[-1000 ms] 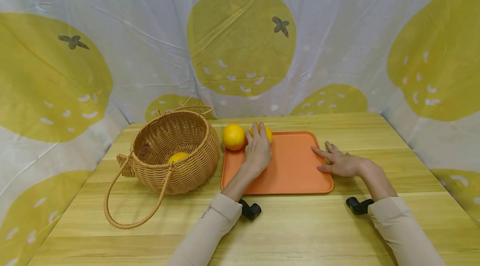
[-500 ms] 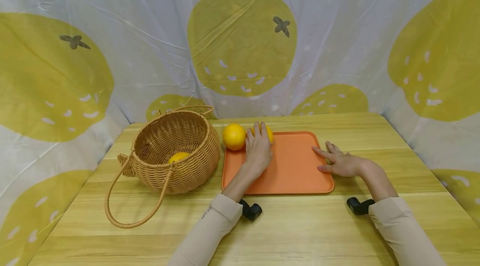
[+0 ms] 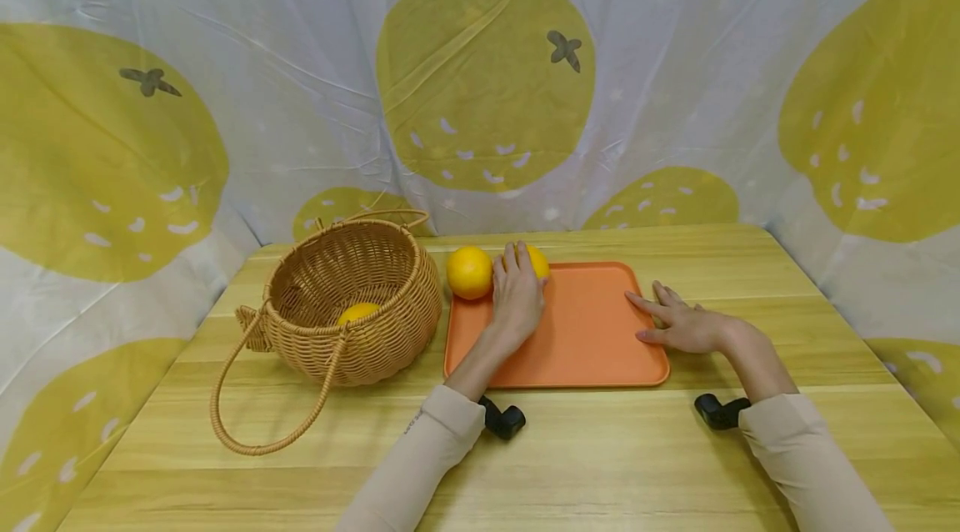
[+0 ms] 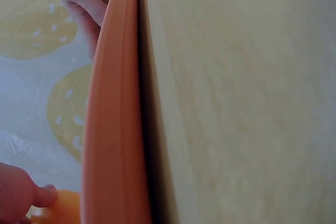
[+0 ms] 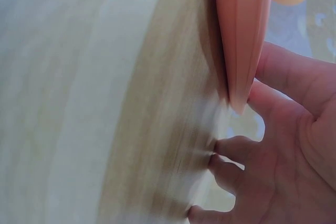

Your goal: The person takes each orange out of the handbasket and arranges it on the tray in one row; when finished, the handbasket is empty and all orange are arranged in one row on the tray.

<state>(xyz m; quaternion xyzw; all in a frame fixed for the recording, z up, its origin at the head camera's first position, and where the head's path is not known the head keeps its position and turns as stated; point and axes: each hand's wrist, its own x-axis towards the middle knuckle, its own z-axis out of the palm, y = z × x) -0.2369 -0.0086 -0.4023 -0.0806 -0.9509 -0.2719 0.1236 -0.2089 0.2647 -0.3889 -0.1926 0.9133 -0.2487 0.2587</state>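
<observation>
In the head view, an orange plastic tray (image 3: 585, 332) lies on the table. My left hand (image 3: 517, 298) reaches across its left half and holds an orange (image 3: 538, 262) at the far edge, with fingers over the fruit hiding much of it. The left wrist view has the thumb (image 4: 44, 195) against that orange's skin. A second orange (image 3: 469, 272) sits just left of the hand, in the tray's far left corner. My right hand (image 3: 678, 323) has spread fingers at the tray's right edge; in its wrist view, thumb and index finger meet the rim while other fingertips rest on the table.
A wicker basket (image 3: 405, 332) with its near handle (image 3: 258, 450) folded down stands left of the tray, one orange (image 3: 358, 313) inside. Black wrist-worn devices (image 3: 504, 422) show below both wrists. A fruit-print cloth (image 3: 480, 82) hangs behind the wooden table (image 3: 600, 465).
The orange under my left hand shows slightly farther to the right of the fingers than before. Tray, basket and right hand stay in place.
</observation>
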